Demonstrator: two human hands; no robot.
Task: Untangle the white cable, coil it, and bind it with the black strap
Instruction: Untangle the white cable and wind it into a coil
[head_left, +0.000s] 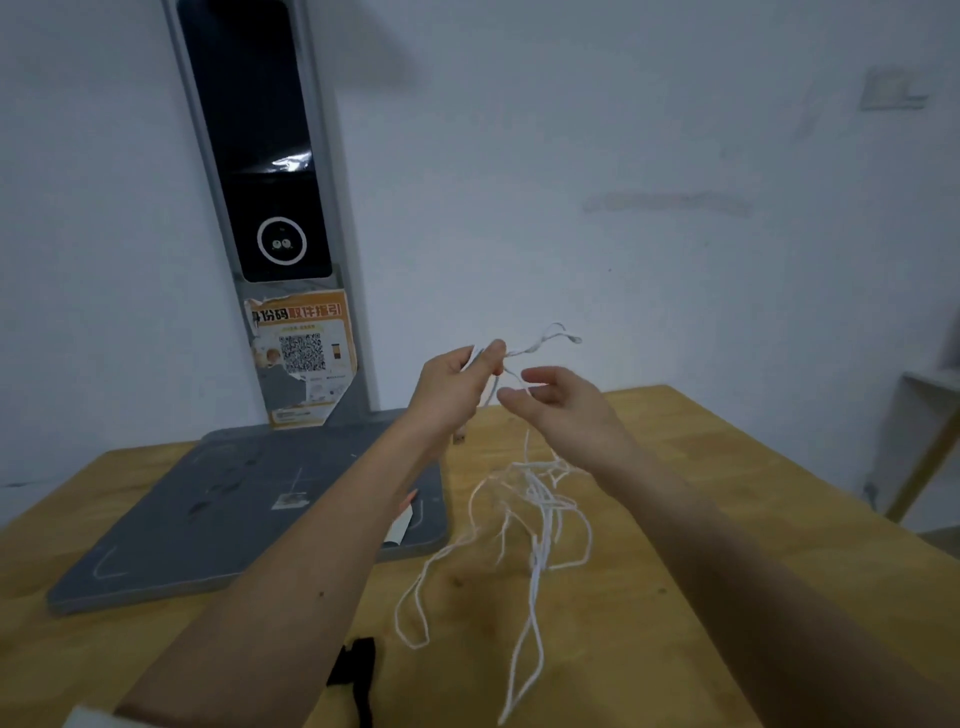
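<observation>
Wooden table fills the lower half of the view, its far edge running just behind the raised hands and its right edge slanting down toward the near right corner. On its left part lies a grey base plate, from which a tall grey post with a dark screen and an orange sticker rises against the white wall. Bare wood lies open to the right of the cable and in front of it; the plate's rounded corner comes close to the cable's leftmost loop.

Both hands are lifted above the far middle of the table, close together but not touching. The left hand pinches the white cable between thumb and curled fingers, with a short end looping up and to the right of the fingertips. The right hand is relaxed, fingers loosely spread, with a strand passing at its fingertips; whether it grips that strand cannot be told. From the hands the cable hangs down to a loose tangle on the wood, long loops trailing toward the near edge. The black strap lies flat on the table beside the left forearm, apart from the cable.
</observation>
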